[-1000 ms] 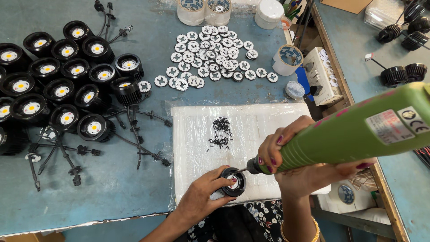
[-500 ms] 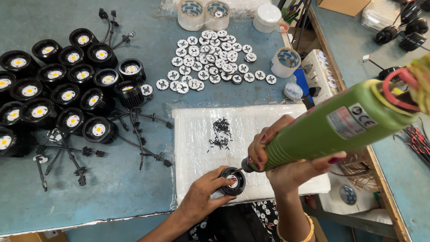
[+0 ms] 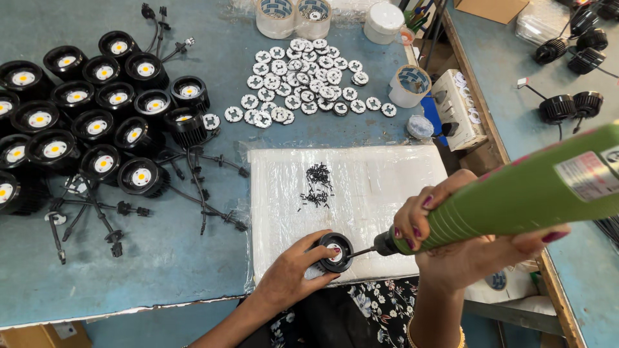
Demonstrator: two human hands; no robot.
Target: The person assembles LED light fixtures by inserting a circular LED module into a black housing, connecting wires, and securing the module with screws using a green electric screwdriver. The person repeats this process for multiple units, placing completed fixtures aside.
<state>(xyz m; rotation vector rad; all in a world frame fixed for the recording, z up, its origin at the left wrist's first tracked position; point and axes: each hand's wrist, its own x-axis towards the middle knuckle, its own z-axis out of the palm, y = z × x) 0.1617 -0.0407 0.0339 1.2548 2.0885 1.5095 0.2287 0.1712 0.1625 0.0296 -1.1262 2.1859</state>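
Left hand point(image 3: 293, 277) fingers pinch the black round lamp housing point(image 3: 336, 251) at six o'clock on the white foam pad point(image 3: 387, 187), right hand point(image 3: 451, 248) fingers wrapped around the green electric screwdriver point(image 3: 516, 196), its bit entering the housing from three o'clock, loose black screws point(image 3: 316, 183) at twelve

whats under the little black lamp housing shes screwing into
The black lamp housing sits on a white plastic-wrapped pad lying on the blue table. The left hand steadies it; the pad directly beneath it is hidden.
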